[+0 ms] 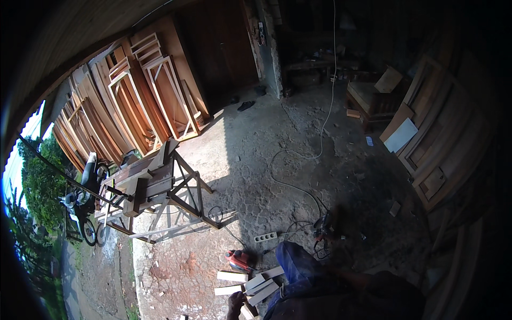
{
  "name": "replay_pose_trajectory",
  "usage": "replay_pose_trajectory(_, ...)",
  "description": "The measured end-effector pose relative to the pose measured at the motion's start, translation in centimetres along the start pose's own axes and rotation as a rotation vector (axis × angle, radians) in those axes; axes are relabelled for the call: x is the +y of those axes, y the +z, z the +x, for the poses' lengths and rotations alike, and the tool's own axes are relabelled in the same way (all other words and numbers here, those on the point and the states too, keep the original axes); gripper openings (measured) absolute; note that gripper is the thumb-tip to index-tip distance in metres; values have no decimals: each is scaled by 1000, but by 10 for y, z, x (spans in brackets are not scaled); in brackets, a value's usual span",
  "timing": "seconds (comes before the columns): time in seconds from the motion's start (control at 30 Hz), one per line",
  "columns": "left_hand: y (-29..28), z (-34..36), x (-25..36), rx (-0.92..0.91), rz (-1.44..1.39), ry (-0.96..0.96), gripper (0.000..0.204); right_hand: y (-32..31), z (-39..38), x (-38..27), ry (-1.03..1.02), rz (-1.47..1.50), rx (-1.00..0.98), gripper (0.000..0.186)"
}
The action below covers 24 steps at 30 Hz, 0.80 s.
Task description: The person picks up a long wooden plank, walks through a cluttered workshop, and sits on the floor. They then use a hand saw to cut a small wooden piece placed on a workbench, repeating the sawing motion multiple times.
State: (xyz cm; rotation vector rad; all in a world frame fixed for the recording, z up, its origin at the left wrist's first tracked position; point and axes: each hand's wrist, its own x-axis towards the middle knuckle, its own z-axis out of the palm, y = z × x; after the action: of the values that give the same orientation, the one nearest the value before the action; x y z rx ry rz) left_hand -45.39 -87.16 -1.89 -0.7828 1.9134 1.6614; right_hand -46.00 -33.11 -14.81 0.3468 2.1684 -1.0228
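Left hand (234, 304) at wood strips (264, 294); tub (199, 117) beside frame (184, 95), contents unclear.

A motorbike (82, 199) stands at the left, near a green tree (45, 170). Boards (92, 120) lean upright at the far left. A wooden chair (364, 93) stands far right; nearer, a panelled door (453, 136) leans.
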Motion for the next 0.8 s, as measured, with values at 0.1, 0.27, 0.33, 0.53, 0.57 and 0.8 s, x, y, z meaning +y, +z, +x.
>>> replay_pose_trajectory(0.1, 36, 57, 52, -57, 4, -10, 37, -14, -1, -8, 111, 82, 32, 29)
replay_pose_trajectory(0.27, 108, 131, 127, -91, -110, -78, 32, -55, 31, -25, 301, 223, 92, 25)
replay_pose_trajectory(0.33, 129, 169, 141, -102, -93, -76, 31, -79, 65, -30, 375, 282, 106, 24)
replay_pose_trajectory(0.53, 154, 276, 228, 9, 155, -230, 32, -226, 228, -85, 461, 475, 194, 20)
replay_pose_trajectory(0.57, 156, 294, 248, 38, 134, -283, 33, -256, 256, -98, 448, 522, 213, 20)
replay_pose_trajectory(0.8, 255, 469, 542, 18, -106, -47, 44, -554, 438, -303, 59, 938, 513, 24)
